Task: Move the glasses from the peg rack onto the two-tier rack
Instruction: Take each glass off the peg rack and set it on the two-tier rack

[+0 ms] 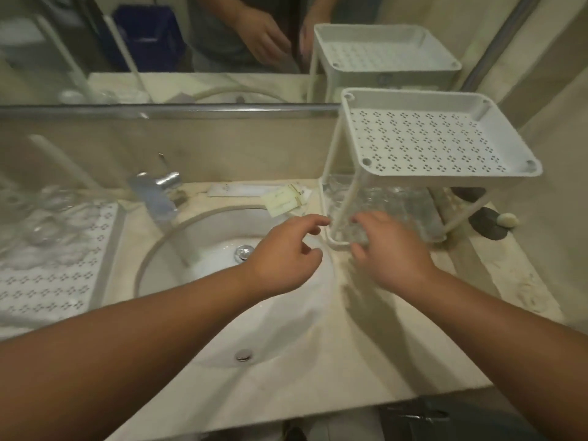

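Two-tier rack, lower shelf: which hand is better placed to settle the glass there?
Right. The right hand already reaches into the lower tier of the two-tier rack at the glasses; the left hand hovers over the sink, holding nothing.

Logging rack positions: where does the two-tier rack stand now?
Right of the sink basin, on the counter by the mirror, stands the two-tier rack; the right hand reaches its lower tier.

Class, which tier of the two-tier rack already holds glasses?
The lower tier, where clear glasses stand by the right hand; the perforated upper tier is bare.
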`<state>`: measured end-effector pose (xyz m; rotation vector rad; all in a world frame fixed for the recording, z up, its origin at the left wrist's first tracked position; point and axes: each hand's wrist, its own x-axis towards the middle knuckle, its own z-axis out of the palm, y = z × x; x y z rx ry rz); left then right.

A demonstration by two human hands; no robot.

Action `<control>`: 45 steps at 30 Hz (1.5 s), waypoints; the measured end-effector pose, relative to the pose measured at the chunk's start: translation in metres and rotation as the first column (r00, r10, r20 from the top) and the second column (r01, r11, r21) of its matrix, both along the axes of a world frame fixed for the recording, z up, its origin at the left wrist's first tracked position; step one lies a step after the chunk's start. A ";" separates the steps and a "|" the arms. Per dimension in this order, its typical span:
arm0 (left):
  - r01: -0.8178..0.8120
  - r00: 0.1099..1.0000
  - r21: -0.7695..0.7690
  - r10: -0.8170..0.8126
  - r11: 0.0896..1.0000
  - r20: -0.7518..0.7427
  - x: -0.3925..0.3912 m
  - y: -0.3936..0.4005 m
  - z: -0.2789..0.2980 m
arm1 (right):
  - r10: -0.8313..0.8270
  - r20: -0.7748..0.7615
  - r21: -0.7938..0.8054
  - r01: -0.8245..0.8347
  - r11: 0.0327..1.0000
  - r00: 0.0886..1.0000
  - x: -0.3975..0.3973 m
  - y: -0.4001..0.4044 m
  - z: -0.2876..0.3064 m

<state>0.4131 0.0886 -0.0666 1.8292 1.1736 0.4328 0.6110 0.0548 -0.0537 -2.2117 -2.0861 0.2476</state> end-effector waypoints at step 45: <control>-0.698 0.711 -0.066 0.680 0.713 -0.181 -0.422 0.037 -0.009 | 0.594 0.023 -0.100 -0.590 0.801 0.804 -0.478 0.151 -0.037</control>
